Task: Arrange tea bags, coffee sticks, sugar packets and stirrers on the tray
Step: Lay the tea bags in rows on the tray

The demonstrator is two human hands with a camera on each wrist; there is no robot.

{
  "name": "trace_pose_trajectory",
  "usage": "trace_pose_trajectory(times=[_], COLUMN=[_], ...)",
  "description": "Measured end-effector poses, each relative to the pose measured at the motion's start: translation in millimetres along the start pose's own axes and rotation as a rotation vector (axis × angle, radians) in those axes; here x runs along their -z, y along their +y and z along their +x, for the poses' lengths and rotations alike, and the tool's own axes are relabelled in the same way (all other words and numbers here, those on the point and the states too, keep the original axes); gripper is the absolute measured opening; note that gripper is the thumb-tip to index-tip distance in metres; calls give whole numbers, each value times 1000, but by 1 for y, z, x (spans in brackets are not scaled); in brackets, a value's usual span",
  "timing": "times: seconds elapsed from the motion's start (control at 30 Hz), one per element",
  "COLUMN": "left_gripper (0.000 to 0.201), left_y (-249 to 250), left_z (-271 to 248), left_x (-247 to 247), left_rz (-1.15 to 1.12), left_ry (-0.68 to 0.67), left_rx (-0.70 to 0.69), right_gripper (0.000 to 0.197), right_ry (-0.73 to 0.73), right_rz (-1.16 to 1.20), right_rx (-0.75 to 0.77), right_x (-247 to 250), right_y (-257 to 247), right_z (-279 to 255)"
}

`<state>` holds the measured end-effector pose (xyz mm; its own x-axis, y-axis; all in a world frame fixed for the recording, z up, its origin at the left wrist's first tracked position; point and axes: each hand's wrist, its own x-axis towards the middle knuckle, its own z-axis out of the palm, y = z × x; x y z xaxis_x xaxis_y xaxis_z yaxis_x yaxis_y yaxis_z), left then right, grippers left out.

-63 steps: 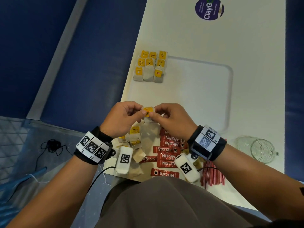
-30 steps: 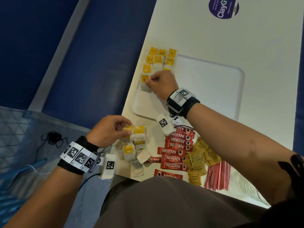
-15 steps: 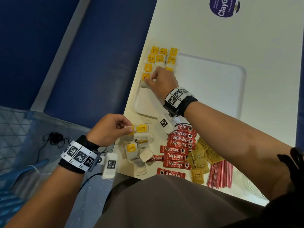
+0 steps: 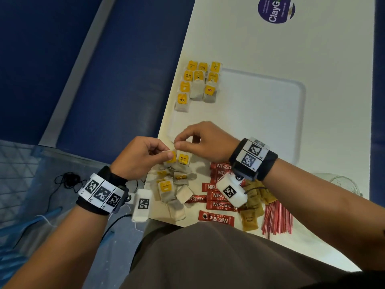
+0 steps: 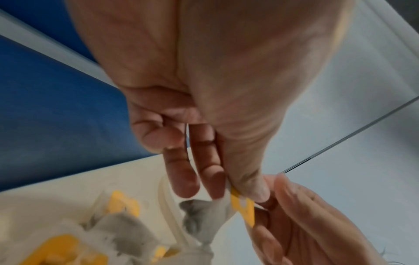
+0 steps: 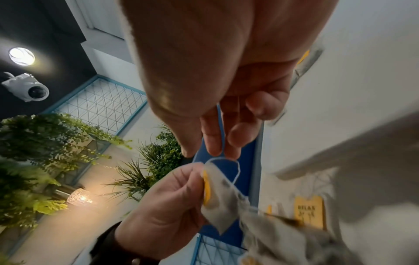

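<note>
My left hand (image 4: 169, 156) pinches a tea bag (image 4: 171, 158) by its yellow tag, just above the loose tea bag pile (image 4: 173, 184) at the table's near left. My right hand (image 4: 176, 143) meets it from the right, thumb and forefinger pinching the bag's thin string. The left wrist view shows the tag (image 5: 243, 208) under my thumb. The right wrist view shows the string looping off the bag (image 6: 213, 197). Several tea bags (image 4: 198, 82) lie in rows on the white tray's (image 4: 260, 113) far left corner. Coffee sticks (image 4: 218, 197), brown sugar packets (image 4: 252, 215) and red stirrers (image 4: 277, 220) lie loose near me.
A clear glass jar (image 4: 341, 182) lies on its side at the right, partly behind my right forearm. The table's left edge (image 4: 166, 113) runs close to the tea bags and my left hand. A round purple sticker (image 4: 275, 9) marks the far end.
My right hand left the tea bag rows on the tray and came back to meet my left hand. A tea bag tagged TEA now lies at the near end of the left row.
</note>
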<state>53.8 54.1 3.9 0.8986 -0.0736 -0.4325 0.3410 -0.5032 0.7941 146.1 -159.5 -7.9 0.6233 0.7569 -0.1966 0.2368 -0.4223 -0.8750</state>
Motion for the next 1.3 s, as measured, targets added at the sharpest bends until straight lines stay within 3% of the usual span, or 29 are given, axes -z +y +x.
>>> trace_pose_trajectory(times=[0.1,0.3,0.43,0.57,0.73,0.87,1.1,1.3], left_gripper=[23,32,19,16,5,11,25,26], left_y=[8,18,22,20,16,-4,-27,-31], left_z=[1,6,10,11,14,18,20,20], left_x=[-3,-15,-23,-25,-25,-18,-17,-18], left_rz=[-4,-50,-88,-121,-44,261,428,433], left_ry=[0,32,53,-24,60,172,99,85], left_rx=[-21,-27,-35,-52,-44,62,224,250], right_gripper=[22,17,15,12,12,15,10,11], right_ry=[-58,10,82,135,193,333,524,554], right_rz=[59,181,262,292,259,236,170,92], right_rx=[-13,-71,-109,-142,-158,-205,-296,-389], right_x=[-7,-13,-12,-10,-4,10,31,30], right_y=[2,12,17,24,27,31,51,65], right_z=[-14,-28,-34,-35,-29,-10,38,65])
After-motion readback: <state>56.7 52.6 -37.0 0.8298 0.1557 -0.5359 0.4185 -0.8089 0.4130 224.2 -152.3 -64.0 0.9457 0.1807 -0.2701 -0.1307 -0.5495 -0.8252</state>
